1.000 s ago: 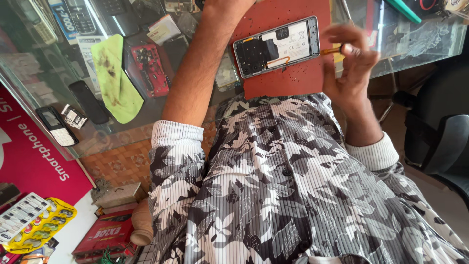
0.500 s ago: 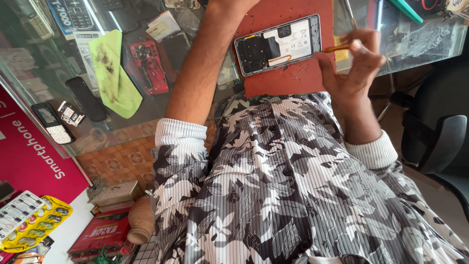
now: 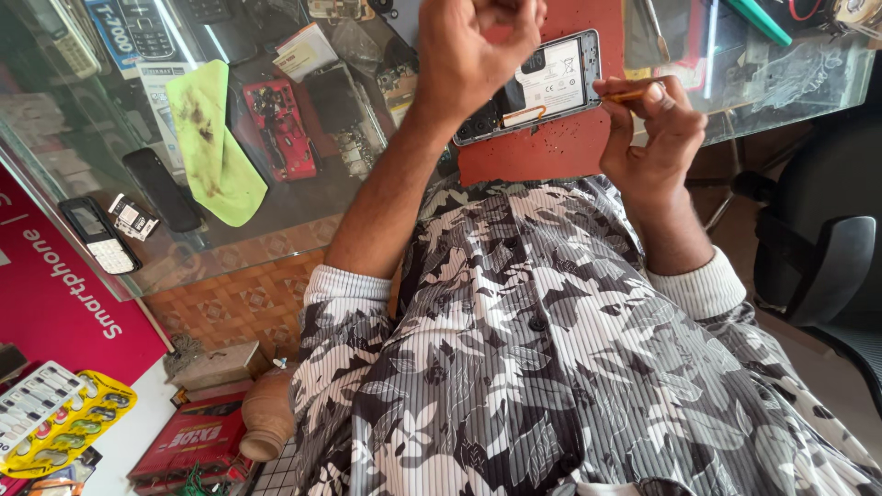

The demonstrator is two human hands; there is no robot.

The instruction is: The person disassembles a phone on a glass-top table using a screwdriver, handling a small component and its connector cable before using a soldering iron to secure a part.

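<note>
Grey-and-white leaf-print shirt fabric, ribbed, fills the near view. Beyond it, the right hand [image 3: 654,129] pinches a thin yellow-handled tool [image 3: 627,94] between thumb and fingers, tip at the right edge of the opened phone [image 3: 537,87]. That phone lies back-up on a red mat [image 3: 551,147] on the glass counter [image 3: 781,73], its cover off, showing a pale battery and dark camera block. The left hand [image 3: 473,50] is curled into a loose fist above the phone's left end; whether it holds anything cannot be told. Half a second ago this hand was out of view. Farther left lie a stained green cloth [image 3: 213,138] and a red circuit board [image 3: 280,129].
</note>
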